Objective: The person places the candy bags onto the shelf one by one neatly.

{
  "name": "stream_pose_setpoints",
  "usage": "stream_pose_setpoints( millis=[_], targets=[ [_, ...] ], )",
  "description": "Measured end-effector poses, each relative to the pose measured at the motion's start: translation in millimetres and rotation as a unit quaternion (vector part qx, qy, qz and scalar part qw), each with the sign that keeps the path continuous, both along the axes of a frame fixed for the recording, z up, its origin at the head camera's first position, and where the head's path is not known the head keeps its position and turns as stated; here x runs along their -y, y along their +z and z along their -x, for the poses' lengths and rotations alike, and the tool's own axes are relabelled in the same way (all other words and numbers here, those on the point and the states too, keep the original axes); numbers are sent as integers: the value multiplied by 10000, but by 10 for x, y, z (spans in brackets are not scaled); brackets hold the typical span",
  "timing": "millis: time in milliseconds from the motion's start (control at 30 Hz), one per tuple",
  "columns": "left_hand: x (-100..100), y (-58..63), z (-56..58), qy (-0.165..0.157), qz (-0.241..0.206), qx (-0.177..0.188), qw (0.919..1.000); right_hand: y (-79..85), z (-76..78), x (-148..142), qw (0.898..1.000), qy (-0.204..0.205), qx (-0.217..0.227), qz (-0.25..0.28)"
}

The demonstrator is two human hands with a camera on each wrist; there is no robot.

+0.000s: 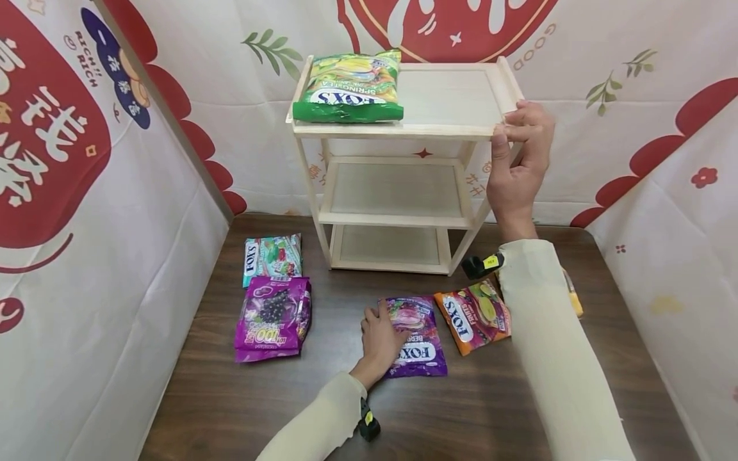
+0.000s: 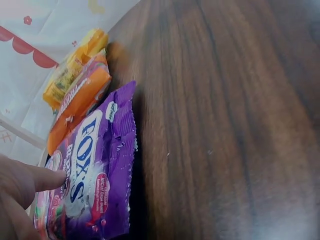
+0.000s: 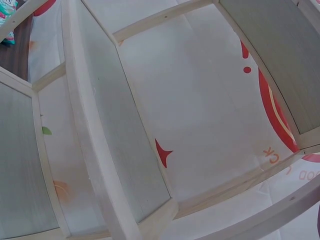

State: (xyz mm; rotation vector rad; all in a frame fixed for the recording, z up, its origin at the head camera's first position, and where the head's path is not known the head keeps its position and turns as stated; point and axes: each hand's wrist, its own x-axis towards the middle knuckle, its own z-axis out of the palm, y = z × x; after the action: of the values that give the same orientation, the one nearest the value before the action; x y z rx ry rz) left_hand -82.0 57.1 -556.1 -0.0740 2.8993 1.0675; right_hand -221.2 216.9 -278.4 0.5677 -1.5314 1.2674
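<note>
Purple bag: laid flat on the brown table, in front of the wood shelf.
Way from the fingers: the left hand is set at the bag's left edge, so most of the bag is found to the right of the fingers and toward the person.
Long side of the bag: run from near to far, with a small tilt.
Nearer hand: the left one, by which the bag is touched; the right hand is held well apart, up at the shelf.
Left fingers: spread from the thumb, which is laid on the bag's face; whether the bag is pinched cannot be told.
Right fingers: bent over the shelf's top right corner, with the wood pinched against the thumb.
Orange bag: placed just beside the purple one, on its right; whether the two are touching cannot be told.
Yellow bag: mostly hidden by the right sleeve.
Left wrist view: the hand is cut off, and the other fingertips are not shown.
Right wrist view: only shelf parts, the cloth behind and a bit of blue-green bag are shown; no fingers can be seen.
</note>
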Motion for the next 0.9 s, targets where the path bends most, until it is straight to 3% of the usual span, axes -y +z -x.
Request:
stream_pose_setpoints(
  millis=[233,367,600,900],
  targets=[
    [5,69,-136,141,-82,221,9996,-4,7,17,10000,-27,6,67],
    [-14,42,-181,98,59,379,9992,-4,10,34,10000,2,-2,70],
    [-31,-70,-178,-8,394,48,9992,-21,45,13,10000,-43,7,-1],
    [58,-120,-140,-153,-160,-25,9998,-157,195,-137,9998,-134,134,-86]
  ],
)
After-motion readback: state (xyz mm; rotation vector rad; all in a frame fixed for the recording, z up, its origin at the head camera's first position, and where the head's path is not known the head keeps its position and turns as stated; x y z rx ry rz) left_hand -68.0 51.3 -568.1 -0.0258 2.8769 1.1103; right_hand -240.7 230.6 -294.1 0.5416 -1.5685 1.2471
